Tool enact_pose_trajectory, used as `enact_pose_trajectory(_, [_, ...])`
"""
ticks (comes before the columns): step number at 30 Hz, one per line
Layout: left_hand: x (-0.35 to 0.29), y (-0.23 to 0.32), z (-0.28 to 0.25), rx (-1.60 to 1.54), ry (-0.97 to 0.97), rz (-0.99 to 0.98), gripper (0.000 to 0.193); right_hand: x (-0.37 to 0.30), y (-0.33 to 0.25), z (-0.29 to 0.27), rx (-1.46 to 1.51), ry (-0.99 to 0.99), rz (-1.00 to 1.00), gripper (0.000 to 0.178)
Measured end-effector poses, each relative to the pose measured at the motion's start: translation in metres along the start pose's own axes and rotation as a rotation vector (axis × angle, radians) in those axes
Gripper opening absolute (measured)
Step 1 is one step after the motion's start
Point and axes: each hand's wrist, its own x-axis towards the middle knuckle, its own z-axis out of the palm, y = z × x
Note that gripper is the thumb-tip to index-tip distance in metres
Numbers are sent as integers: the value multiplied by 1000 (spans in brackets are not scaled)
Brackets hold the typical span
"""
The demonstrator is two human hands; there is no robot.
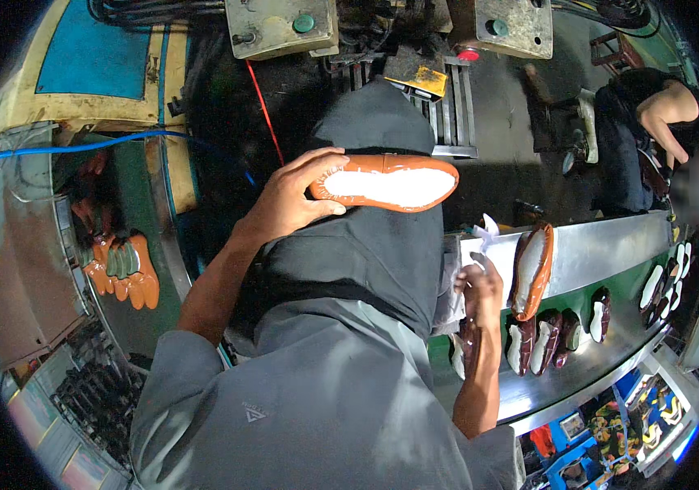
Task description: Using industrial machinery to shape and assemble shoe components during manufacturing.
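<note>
orange-brown shoe (pixel 390 186) w/ white underside gripped by L hand (pixel 281 200), upper ctr of frame. R hand (pixel 482 291) blurred, right of ctr, grip can't be told; 2nd shoe (pixel 532 273) just beside it.

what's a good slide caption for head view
Left fingers hold a brown shoe, white underside showing; right fingers, blurred, near a second shoe.

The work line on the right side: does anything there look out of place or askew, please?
One tan shoe, beside the right hand, stands out: it lies over the metal strip, while the dark brown shoes lie on the green belt. This may be deliberate.
</note>
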Motion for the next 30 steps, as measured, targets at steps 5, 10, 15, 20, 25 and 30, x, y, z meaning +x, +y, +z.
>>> enact_pose_trajectory(5, [-2, 1, 0, -72, 22, -90, 86, -12, -65, 147, -830, -385, -124, 23])
enact_pose_trajectory(10, [-5, -6, 10, -63, 44, -166, 92, -6, -78, 200, -852, -515, 60, 25])
enact_pose_trajectory(15, [-11, -12, 18, -55, 101, -62, 95, -5, -83, 214, -773, -478, 98, 30])
enact_pose_trajectory(20, [-9, -14, 19, -42, 101, -63, 95, 6, -59, 214, -1164, -393, -209, 31])
enact_pose_trajectory(25, [-5, -17, 20, -78, 102, -70, 95, 8, -45, 207, -1028, -345, -131, 25])
enact_pose_trajectory(30, [-9, -13, 19, -56, 136, -52, 91, 6, -79, 218, -1183, -438, -247, 21])
